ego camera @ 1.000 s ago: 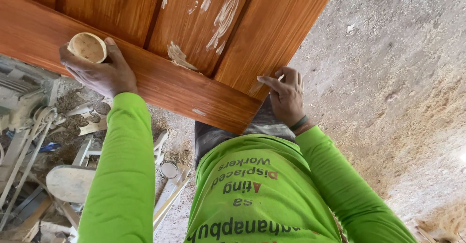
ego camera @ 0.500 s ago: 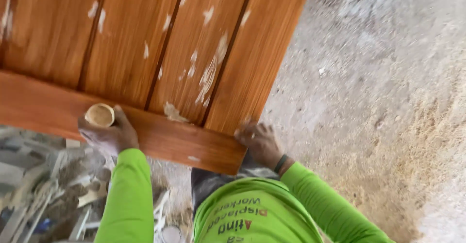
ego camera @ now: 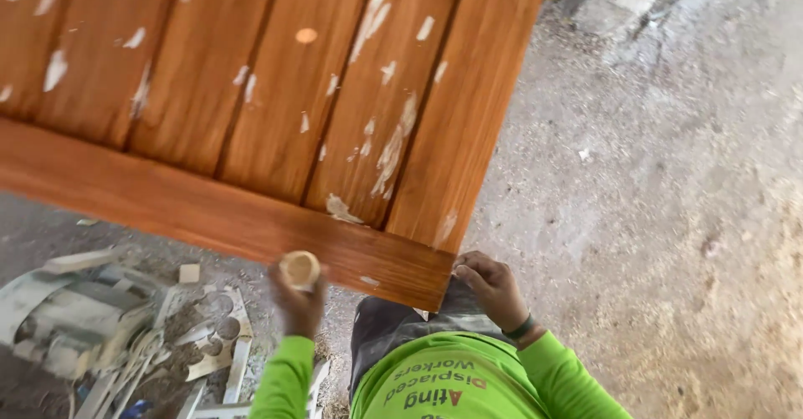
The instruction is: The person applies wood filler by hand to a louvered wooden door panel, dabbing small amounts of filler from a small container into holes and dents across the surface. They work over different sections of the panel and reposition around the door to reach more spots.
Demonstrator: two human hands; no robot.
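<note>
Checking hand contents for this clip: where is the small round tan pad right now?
In the head view, the round tan pad sits in the left hand, low and left of centre, against the bottom rail of the wooden door panel.

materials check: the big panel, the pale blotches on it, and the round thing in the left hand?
Panel: wood, by the grain and plank grooves, with a glossy reddish-brown stain or varnish. Pale blotches: probably filler or putty, matte off-white and smeared; could be bare scraped spots. Round thing in the left hand: pale tan disc, maybe sandpaper or a pad; too small to tell.
</note>
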